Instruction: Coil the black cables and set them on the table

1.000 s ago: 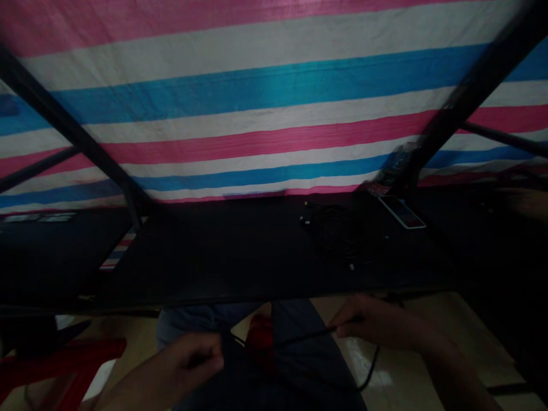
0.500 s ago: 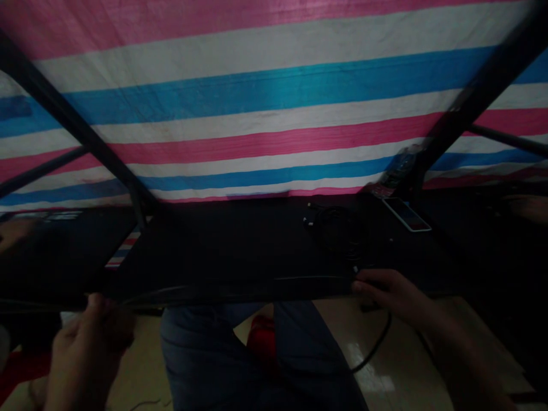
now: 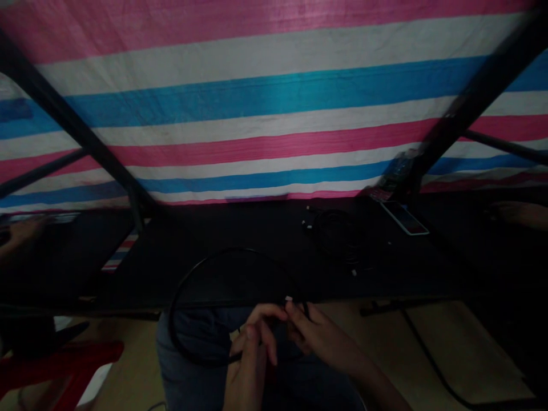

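A black cable (image 3: 174, 305) makes one wide loop above my lap and the near edge of the dark table. My left hand (image 3: 250, 357) is closed on the cable at the bottom of the loop, its thumb pointing up. Close beside it, my right hand (image 3: 321, 337) pinches the cable near an end with a small light plug (image 3: 288, 298). The hands almost touch. Several coiled black cables (image 3: 340, 234) with light plug tips lie on the table (image 3: 205, 234), beyond my right hand.
A phone (image 3: 405, 218) and a clear plastic item (image 3: 396, 174) lie at the back right. Black slanted posts (image 3: 72, 123) flank a striped sheet (image 3: 265, 108). Other people's hands show at the far left (image 3: 25, 234) and far right (image 3: 524, 214). A red stool (image 3: 72, 365) stands lower left.
My hands have come from far apart to close together above my lap. The cable, stretched between them along the table edge before, now bends into a loop.
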Tool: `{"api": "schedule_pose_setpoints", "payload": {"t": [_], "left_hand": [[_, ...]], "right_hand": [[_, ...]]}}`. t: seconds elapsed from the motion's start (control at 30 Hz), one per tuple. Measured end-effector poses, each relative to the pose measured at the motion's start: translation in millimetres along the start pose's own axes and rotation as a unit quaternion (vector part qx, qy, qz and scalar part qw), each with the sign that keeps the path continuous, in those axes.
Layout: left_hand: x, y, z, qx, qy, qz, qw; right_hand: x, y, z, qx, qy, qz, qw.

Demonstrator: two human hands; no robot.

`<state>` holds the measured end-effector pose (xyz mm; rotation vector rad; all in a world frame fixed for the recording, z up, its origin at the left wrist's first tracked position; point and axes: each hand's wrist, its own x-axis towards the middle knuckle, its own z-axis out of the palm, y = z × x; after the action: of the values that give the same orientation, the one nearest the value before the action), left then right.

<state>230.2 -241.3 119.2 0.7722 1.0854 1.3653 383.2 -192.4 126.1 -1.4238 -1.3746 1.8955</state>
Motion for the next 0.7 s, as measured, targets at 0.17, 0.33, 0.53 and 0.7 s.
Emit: {"api": "schedule_pose_setpoints", "payload": {"t": [0.17,0.33,0.53,0.7], "left_hand": [[-5,-10,-5.3,0.153,-0.031,0.055,0.986],[-13,-14,-2.6,0.008,-0.020,0.035,0.999],[8,1,-35.7,-0.131,0.087,-0.041,0.987],[12,20,-39.6,0.013,0.060,-0.020,0.998]], "right_hand": [[0,-2,3,0.085,0.048,-0.067,0.993],[-1,-10,-6,0.166,0.059,-0.165,0.970],[-2,-15,-21,0.339,-0.014,-0.223,0.914],[-14,-20,-26,0.058,-0.098,-0.150,0.982]]}}
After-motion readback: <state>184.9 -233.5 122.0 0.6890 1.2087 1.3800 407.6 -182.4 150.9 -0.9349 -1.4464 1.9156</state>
